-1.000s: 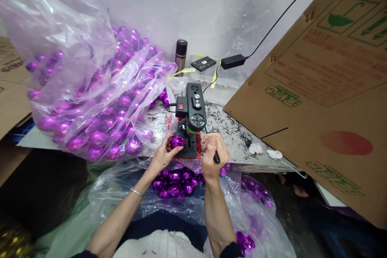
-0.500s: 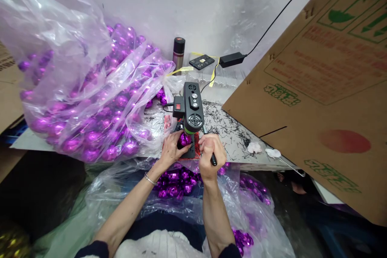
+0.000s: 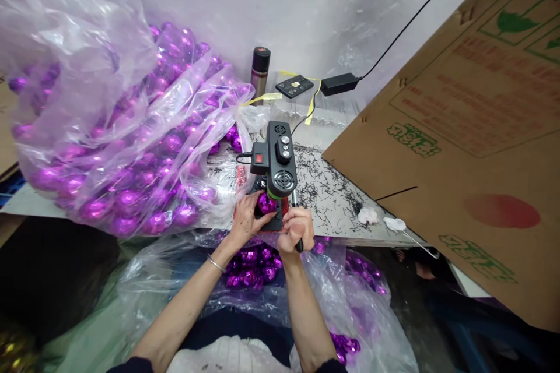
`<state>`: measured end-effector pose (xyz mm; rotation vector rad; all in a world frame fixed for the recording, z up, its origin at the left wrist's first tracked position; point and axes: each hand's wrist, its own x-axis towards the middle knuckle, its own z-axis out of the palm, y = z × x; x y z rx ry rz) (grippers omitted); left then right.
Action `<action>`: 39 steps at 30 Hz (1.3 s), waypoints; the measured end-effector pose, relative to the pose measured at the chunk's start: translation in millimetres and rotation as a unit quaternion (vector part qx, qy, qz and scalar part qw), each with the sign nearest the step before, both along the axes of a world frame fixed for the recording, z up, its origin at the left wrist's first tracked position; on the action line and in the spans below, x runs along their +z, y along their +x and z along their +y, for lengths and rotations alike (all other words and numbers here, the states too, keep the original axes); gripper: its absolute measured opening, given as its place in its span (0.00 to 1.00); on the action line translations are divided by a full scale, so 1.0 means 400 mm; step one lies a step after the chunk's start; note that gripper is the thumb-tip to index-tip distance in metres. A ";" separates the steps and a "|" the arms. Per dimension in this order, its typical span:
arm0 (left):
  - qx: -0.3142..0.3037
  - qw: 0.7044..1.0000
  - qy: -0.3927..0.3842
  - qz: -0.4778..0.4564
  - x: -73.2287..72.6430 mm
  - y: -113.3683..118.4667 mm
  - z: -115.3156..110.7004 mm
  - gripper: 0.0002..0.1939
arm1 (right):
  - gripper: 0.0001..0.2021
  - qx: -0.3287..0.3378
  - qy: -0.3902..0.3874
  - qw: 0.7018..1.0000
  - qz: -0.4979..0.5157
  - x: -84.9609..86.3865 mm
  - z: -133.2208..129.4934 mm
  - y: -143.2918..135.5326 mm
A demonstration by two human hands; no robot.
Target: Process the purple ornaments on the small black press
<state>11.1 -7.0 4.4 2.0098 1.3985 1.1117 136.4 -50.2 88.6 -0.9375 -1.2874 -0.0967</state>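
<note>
A purple mirrored ball sits beneath the head of a small black bench drill press. My left hand grips the ball from its left and front side, thumb and fingers closed around it. To the right, my right hand is wrapped round the press's lever, whose black grip end sticks out below the fist. Where the tool meets the top of the ball is hidden under the press head. More purple balls lie in a clear plastic bag at my lap.
A large clear bag full of purple balls leans at the left. At the right stands a big cardboard box. Behind the press are a thermos, a black phone-like slab and a power adapter. Black shavings litter the table.
My right hand and the lever have shifted a little to the left and toward me. The left hand stays on the ball. The view has turned slightly.
</note>
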 end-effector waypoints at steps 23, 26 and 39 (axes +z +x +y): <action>-0.002 1.000 0.005 -0.013 -0.006 0.007 0.005 0.31 | 0.19 0.000 -0.004 0.999 0.036 -0.043 0.007 0.000; -0.004 1.000 0.011 -0.016 -0.005 0.007 0.006 0.31 | 0.20 -0.004 -0.008 1.000 0.023 -0.051 0.008 0.001; -0.048 0.997 0.043 -0.034 -0.003 -0.019 -0.080 0.29 | 0.22 0.005 -0.098 0.993 0.062 0.139 -0.010 0.000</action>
